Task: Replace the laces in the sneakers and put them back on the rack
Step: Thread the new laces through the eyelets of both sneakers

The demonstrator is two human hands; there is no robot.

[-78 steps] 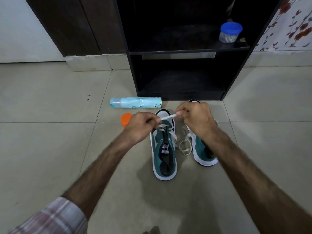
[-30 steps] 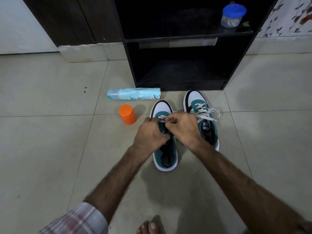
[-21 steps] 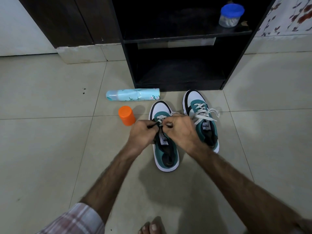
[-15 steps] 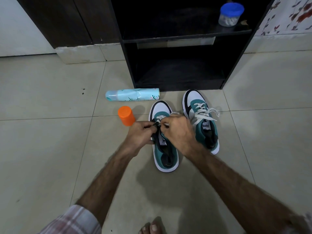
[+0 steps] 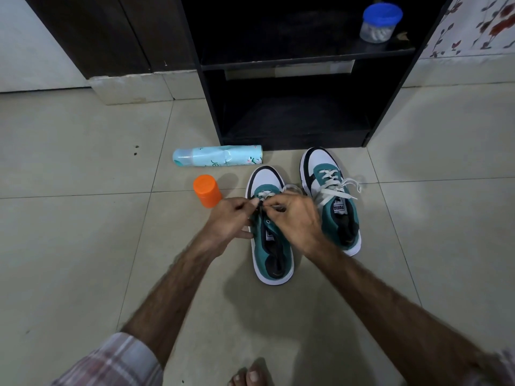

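Observation:
Two teal, white and black sneakers stand on the tiled floor in front of the black rack [image 5: 390,87]. The left sneaker [image 5: 274,254] has a white lace [image 5: 264,194] through only its front eyelets. My left hand [image 5: 230,220] and my right hand [image 5: 295,218] meet over its tongue, each pinching the lace with fingertips. The right sneaker [image 5: 330,190] is laced, its white lace ends lying loose to the right.
A light blue spray can [image 5: 217,160] lies on its side left of the rack's foot. An orange cap [image 5: 207,190] stands beside the left sneaker. A blue-lidded jar [image 5: 379,22] sits on the rack's upper shelf. My bare toes [image 5: 248,376] show at the bottom edge.
Earlier my hands held the lace stretched above the shoe. They have come down onto the left sneaker's eyelets and stay there, fingertips working close together. The sneakers have not moved.

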